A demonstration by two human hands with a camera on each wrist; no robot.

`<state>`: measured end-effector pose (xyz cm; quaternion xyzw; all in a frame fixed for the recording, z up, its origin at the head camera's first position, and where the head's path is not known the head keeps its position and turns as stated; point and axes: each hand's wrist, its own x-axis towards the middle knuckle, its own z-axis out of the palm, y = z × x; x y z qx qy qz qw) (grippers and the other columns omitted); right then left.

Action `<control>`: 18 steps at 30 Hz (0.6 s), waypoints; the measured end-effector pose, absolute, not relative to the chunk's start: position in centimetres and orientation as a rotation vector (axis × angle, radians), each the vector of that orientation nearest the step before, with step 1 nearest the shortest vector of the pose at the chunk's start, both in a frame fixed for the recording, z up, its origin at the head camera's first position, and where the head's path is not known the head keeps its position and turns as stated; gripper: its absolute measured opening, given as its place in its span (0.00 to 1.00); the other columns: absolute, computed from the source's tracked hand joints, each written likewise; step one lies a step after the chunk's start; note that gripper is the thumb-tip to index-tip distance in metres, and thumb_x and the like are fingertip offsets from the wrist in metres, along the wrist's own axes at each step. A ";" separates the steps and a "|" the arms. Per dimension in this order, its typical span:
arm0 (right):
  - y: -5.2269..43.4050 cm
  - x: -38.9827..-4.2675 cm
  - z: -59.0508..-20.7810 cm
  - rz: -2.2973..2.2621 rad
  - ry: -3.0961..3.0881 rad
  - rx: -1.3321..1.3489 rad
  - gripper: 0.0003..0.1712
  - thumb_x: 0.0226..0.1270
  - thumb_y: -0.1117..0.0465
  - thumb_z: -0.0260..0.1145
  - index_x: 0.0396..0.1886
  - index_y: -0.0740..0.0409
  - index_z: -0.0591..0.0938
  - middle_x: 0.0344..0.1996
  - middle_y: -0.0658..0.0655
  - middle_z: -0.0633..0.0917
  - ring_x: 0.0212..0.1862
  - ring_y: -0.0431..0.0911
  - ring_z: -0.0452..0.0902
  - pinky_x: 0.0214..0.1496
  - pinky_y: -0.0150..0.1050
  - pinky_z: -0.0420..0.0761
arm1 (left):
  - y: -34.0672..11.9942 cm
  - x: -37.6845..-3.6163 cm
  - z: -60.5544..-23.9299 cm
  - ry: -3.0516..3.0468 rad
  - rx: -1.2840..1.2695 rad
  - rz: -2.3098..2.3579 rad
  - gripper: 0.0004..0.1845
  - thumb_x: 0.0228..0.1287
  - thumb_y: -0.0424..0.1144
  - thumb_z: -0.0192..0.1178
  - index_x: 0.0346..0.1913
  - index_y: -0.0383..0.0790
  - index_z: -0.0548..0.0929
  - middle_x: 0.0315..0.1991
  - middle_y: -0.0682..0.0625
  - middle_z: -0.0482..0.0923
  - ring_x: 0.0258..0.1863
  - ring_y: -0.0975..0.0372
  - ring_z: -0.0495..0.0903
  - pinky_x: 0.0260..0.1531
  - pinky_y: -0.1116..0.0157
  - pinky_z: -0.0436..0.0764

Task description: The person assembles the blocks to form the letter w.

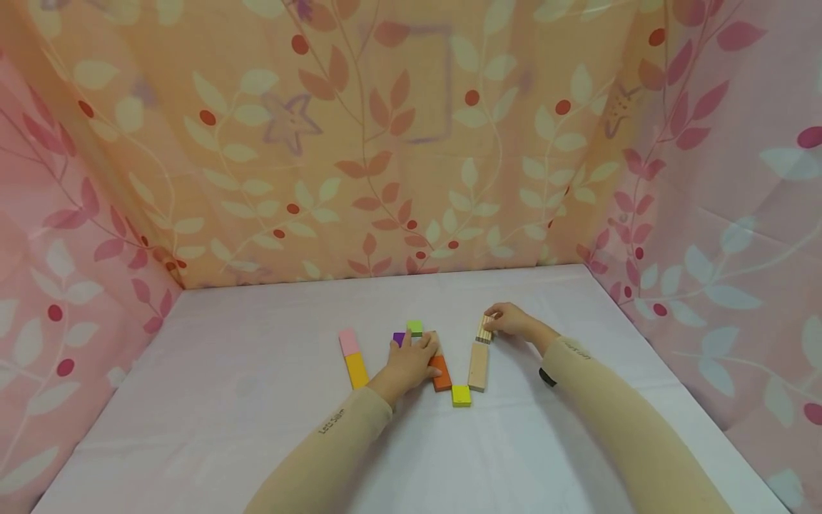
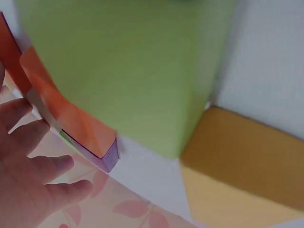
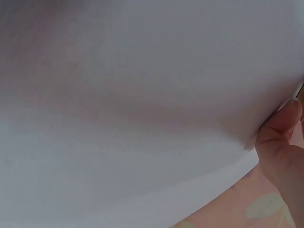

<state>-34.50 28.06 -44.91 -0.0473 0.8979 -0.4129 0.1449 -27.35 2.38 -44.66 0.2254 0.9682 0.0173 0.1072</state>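
Several coloured blocks lie on the white-covered table (image 1: 257,400). My left hand (image 1: 420,348) rests flat, fingers straight, on the top end of an orange-red block (image 1: 441,374), beside a purple block (image 1: 399,338) and a green block (image 1: 414,328). My right hand (image 1: 491,318) pinches a small ridged wooden block (image 1: 486,330) at the far end of a long plain wooden block (image 1: 478,366). A yellow-green cube (image 1: 461,395) sits at the near ends of the two long blocks. In the left wrist view the green block (image 2: 123,71) looms close, above the orange-red block (image 2: 71,118), with my fingers (image 2: 33,180) at lower left.
A pink block (image 1: 349,342) and an orange-yellow block (image 1: 357,370) lie end to end left of my left hand; the orange-yellow block (image 2: 242,166) also shows in the left wrist view. Leaf-patterned fabric walls (image 1: 411,143) enclose three sides. The right wrist view shows white cloth (image 3: 142,118) and one fingertip (image 3: 281,127).
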 end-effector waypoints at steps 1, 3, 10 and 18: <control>28.0 -34.5 -45.0 -1.177 2.596 -0.136 0.24 0.65 0.65 0.65 0.57 0.75 0.74 0.44 0.67 0.77 0.39 0.48 0.73 0.40 0.38 0.75 | 2.4 -27.4 -44.6 2.849 0.663 0.055 0.35 0.66 0.59 0.55 0.73 0.51 0.65 0.74 0.51 0.58 0.74 0.44 0.50 0.66 0.41 0.57; 27.9 -34.6 -45.2 -1.158 2.601 -0.138 0.24 0.64 0.64 0.67 0.57 0.73 0.75 0.46 0.68 0.76 0.41 0.50 0.73 0.43 0.41 0.76 | 2.3 -27.4 -44.4 2.846 0.661 0.058 0.36 0.65 0.59 0.55 0.73 0.50 0.65 0.74 0.51 0.59 0.74 0.44 0.50 0.66 0.41 0.57; 27.5 -34.9 -45.4 -1.115 2.574 -0.204 0.24 0.63 0.62 0.68 0.56 0.70 0.77 0.48 0.67 0.77 0.47 0.53 0.71 0.48 0.45 0.74 | 2.2 -27.7 -43.9 2.847 0.659 0.042 0.35 0.64 0.58 0.58 0.71 0.49 0.68 0.73 0.51 0.60 0.73 0.44 0.51 0.66 0.41 0.56; 27.4 -34.8 -45.3 -1.096 2.588 -0.213 0.26 0.64 0.61 0.68 0.58 0.69 0.76 0.44 0.64 0.77 0.45 0.52 0.71 0.46 0.42 0.74 | 2.1 -27.7 -43.9 2.876 0.703 0.024 0.34 0.64 0.57 0.59 0.69 0.43 0.70 0.72 0.48 0.62 0.73 0.45 0.52 0.66 0.41 0.57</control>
